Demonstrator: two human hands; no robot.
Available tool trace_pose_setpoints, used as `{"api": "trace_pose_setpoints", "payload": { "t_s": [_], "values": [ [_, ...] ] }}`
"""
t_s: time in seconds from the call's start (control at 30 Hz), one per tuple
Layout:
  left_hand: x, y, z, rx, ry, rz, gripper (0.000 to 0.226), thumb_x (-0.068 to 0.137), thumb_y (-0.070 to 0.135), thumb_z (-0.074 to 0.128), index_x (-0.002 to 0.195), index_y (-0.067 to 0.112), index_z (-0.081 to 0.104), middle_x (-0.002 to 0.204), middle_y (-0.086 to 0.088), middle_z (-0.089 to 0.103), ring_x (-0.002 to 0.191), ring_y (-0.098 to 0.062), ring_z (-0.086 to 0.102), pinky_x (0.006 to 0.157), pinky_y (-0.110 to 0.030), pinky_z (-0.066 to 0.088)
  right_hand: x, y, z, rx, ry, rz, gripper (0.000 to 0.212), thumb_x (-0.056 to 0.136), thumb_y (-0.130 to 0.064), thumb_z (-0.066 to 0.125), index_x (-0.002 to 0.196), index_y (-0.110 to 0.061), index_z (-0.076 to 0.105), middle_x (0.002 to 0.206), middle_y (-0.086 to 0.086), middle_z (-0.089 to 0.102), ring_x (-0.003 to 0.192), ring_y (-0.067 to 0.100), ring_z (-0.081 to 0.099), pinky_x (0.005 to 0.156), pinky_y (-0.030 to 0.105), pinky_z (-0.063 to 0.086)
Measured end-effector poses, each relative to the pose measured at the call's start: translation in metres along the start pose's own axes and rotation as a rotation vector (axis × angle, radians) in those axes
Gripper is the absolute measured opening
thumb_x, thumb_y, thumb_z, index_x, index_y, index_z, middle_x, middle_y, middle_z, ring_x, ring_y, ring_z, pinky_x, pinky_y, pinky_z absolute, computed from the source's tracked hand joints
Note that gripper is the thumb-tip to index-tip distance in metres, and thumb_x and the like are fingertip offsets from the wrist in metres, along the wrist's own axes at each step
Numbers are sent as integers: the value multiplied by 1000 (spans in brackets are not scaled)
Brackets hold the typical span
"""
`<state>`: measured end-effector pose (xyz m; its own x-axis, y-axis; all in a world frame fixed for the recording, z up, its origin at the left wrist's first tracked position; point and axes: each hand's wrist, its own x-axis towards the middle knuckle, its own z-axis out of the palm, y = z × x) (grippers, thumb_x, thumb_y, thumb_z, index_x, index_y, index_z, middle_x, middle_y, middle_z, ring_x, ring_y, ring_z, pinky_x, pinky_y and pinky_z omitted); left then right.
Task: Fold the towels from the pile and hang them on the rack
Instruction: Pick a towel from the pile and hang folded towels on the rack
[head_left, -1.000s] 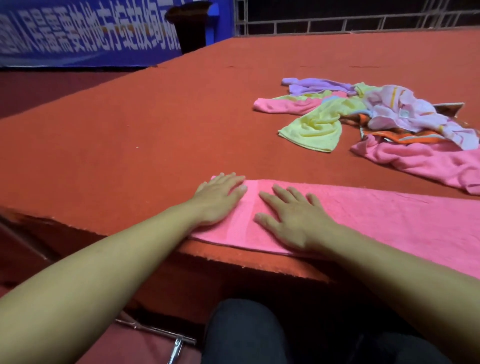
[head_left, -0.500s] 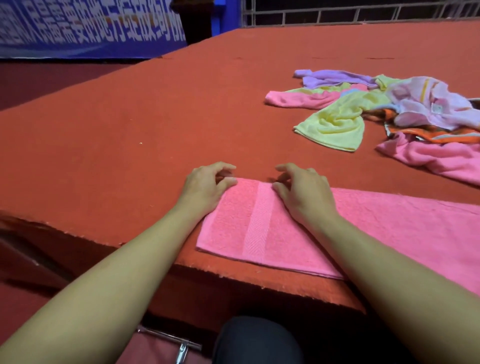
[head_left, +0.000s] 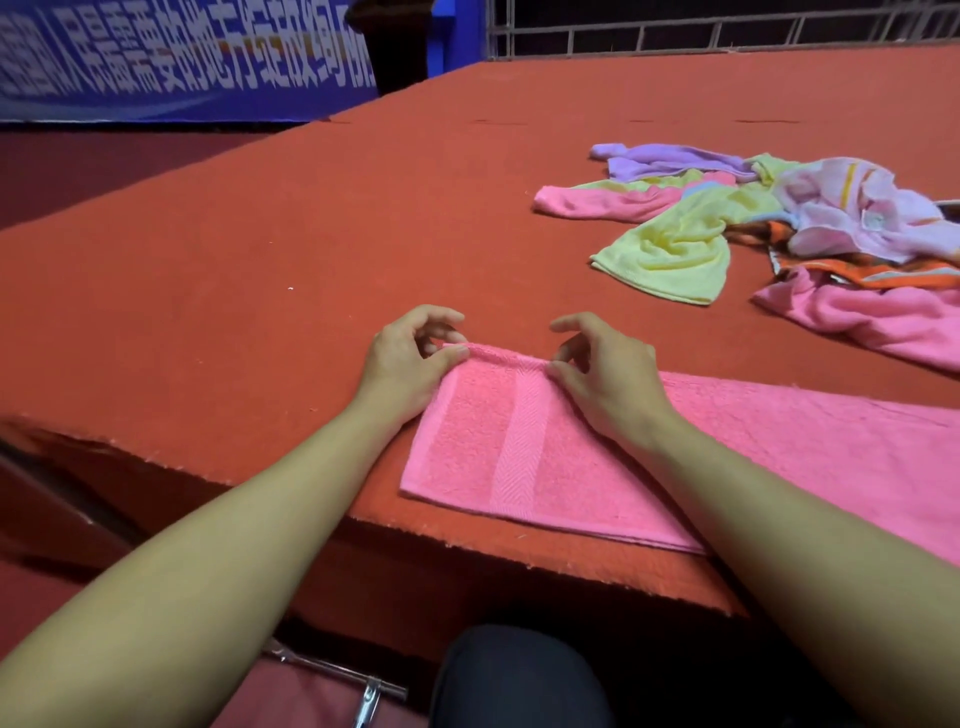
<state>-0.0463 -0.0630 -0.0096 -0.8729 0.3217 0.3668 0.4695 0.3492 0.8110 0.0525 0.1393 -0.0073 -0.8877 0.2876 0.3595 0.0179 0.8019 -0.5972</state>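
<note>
At the near edge of the red felt table (head_left: 260, 249), the left hand (head_left: 410, 364) and right hand (head_left: 608, 379) each pinched the far hem of the flat pink towel (head_left: 545, 457), arms outstretched. The towel pile (head_left: 753, 223) lay well apart at far right, before a blue banner (head_left: 171, 67) and metal railing (head_left: 727, 31).
</note>
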Motion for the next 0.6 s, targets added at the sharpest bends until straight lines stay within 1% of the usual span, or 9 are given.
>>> {"api": "trace_pose_setpoints", "payload": {
  "t_s": [0.07,0.1,0.17,0.27,0.33,0.47,0.53,0.6],
  "values": [
    [-5,5,-4,-59,23,-3,41,78,0,77,99,32,63,82,10,71,69,2,60,72,-21,45,-1,-8,-9,30,-10,-22,41,83,-21,71,119,-35,57,78,-22,65,85,5,61,99,45,40],
    [-8,8,-7,-81,31,4,42,77,-2,77,101,30,63,81,9,70,64,4,57,70,-21,45,-2,-13,-14,47,-8,-40,42,82,-19,70,119,-35,57,76,-23,65,80,2,60,98,45,43],
    [-18,14,-16,-106,43,24,44,76,-4,77,103,29,63,79,10,71,61,3,55,68,-21,46,-11,-22,-24,56,-15,-75,44,81,-16,68,118,-35,57,74,-23,64,74,-1,58,94,45,47],
    [-40,21,-32,-99,33,44,48,75,-3,78,102,33,63,80,11,73,65,-7,57,70,-20,48,-33,-34,-34,40,-47,-132,45,81,-16,69,120,-34,56,74,-24,63,73,3,58,89,43,48],
    [-61,24,-41,-61,-5,54,49,75,-3,79,104,33,63,83,12,74,68,-6,57,74,-16,47,-50,-40,-38,35,-71,-161,45,82,-17,70,121,-34,56,74,-24,62,73,6,57,86,42,48],
    [-94,24,-53,6,-39,105,48,77,-2,78,106,33,63,87,11,74,77,-5,65,79,-15,46,-78,-43,-34,-7,-126,-220,44,84,-21,70,123,-32,55,79,-23,61,78,10,54,85,41,48],
    [-106,24,-57,41,-66,109,45,78,0,78,107,30,64,88,12,74,81,-6,67,80,-13,45,-89,-42,-31,-25,-123,-251,43,84,-23,69,124,-32,55,81,-23,59,78,8,50,84,39,47],
    [-115,23,-58,77,-77,111,41,78,2,79,107,28,65,88,13,74,79,-5,66,82,-12,44,-96,-41,-29,-34,-110,-271,42,85,-23,68,124,-32,56,83,-24,58,78,6,46,81,36,44]
  ]
}}
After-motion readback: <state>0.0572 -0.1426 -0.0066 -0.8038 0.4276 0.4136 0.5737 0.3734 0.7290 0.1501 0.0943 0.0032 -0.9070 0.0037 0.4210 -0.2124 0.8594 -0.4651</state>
